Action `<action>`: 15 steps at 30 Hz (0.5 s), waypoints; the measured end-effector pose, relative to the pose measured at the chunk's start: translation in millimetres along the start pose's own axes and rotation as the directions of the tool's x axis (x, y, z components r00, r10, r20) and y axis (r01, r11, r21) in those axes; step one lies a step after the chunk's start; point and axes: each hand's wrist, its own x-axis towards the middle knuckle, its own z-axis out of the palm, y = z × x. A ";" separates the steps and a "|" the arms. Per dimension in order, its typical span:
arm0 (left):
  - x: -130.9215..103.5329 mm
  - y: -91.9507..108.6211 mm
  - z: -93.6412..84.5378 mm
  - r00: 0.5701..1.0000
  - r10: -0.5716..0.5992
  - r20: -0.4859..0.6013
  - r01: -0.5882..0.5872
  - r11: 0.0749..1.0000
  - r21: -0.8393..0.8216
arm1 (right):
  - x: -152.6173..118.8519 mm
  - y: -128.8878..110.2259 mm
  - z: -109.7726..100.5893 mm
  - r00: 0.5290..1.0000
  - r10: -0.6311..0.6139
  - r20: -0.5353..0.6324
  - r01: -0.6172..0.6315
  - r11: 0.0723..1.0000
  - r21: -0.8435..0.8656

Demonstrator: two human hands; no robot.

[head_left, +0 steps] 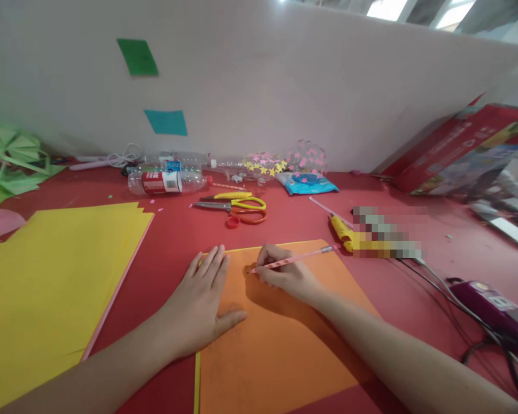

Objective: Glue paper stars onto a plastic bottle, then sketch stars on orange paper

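Observation:
An orange sheet of paper point(285, 351) lies on the red table in front of me, with a yellow edge showing beneath its left side. My left hand point(205, 296) rests flat on the sheet's left part, fingers spread. Near the upper middle of the sheet, my right hand point(285, 273) grips a pink pencil point(304, 254) with an eraser end pointing right. The pencil's tip is at the paper, by a small dark mark. Faint pencil lines show on the lower left of the sheet.
Yellow paper sheets point(56, 276) are stacked at left. Beyond my hands lie scissors point(242, 208), a plastic bottle point(164, 180) and a blue packet point(311, 183). To the right are a yellow glue gun point(342, 231), a blurred-out power strip, cables and a purple device point(492, 310).

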 end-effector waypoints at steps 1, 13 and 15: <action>0.1 0.5 -0.7 1.000 -0.004 0.016 0.004 1.000 0.001 | 0.0 0.0 0.0 1.000 -0.010 0.006 0.010 1.000 -0.005; 1.0 0.3 0.1 1.000 -0.002 0.006 0.002 1.000 -0.011 | 0.0 0.6 0.0 0.999 -0.022 0.038 0.022 1.000 -0.007; 1.1 0.6 -0.2 1.000 -0.007 0.024 0.007 1.000 -0.011 | -0.2 0.5 0.8 0.999 -0.031 0.023 0.031 0.999 -0.018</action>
